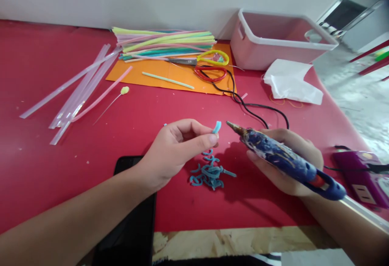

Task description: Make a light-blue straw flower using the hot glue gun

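Note:
Between thumb and forefinger, my left hand (pixel 179 148) pinches a short piece of light-blue pipe cleaner (pixel 216 127). My right hand (pixel 291 168) is wrapped round a blue, glue-smeared hot glue gun (pixel 279 156), with a clear glue stick (pixel 364 213) sticking out of its back end. The gun's nozzle (pixel 233 127) points left at the blue piece, a small gap apart from it. Below and between the hands, a small heap of curled blue pipe cleaner pieces (pixel 211 172) lies on the red tabletop (pixel 182 213).
Behind lie a bundle of coloured pipe cleaners (pixel 167 41), an orange sheet (pixel 133 73) and scissors (pixel 209 63). Clear glue sticks (pixel 82 83) are at left. A black phone (pixel 130 221) sits under my left forearm. At right are a plastic bin (pixel 273 51), white paper (pixel 293 81) and purple power strip (pixel 358 176).

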`<state>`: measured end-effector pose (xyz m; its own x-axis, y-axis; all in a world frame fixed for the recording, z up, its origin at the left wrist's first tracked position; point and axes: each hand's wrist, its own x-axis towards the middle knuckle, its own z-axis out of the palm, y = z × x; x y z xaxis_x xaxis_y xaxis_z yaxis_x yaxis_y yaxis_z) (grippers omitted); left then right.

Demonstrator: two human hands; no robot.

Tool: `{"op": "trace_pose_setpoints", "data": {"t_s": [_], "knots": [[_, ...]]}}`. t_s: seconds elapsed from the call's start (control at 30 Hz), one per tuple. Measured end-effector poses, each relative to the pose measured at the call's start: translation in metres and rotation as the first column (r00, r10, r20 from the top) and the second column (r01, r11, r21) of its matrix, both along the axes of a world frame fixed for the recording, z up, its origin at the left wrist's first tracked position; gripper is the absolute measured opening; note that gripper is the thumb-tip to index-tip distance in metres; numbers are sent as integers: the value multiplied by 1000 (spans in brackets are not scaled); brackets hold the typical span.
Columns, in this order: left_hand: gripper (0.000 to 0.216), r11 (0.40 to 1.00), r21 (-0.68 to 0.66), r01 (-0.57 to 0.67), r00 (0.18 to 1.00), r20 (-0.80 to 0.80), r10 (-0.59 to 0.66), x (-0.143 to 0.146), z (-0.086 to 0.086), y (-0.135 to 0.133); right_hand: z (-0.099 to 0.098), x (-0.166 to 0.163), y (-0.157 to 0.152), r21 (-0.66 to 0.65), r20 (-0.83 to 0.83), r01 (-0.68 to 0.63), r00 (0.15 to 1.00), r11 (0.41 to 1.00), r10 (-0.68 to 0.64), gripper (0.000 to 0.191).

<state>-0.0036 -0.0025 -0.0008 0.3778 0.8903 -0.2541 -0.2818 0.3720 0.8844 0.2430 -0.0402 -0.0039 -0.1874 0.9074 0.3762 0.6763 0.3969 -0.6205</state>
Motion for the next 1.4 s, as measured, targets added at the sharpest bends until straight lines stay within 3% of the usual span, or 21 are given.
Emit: {"op": "trace_pose_setpoints", "data": {"t_s": [0.17, 0.43, 0.97, 1.17, 1.4], "knots": [[15, 1000, 8, 5, 1000, -4, -5, 0, 1, 0, -3, 4, 4, 25, 43, -149, 988, 988, 148, 24], [13, 998, 31, 49, 995, -83, -46, -1, 1, 0, 0, 4, 7, 27, 114, -196, 975, 980, 191, 22], [13, 998, 55, -28, 996, -84, 32, -1, -1, 0, 1, 0, 6, 56, 139, -78, 988, 995, 69, 18], [12, 997, 70, -16, 996, -85, 22, -1, 0, 0, -2, 2, 6, 12, 79, -193, 978, 981, 191, 23], [8, 997, 81, -3, 999, -41, 6, -1, 1, 0, -3, 2, 7, 34, 77, -202, 977, 979, 199, 23]]}}
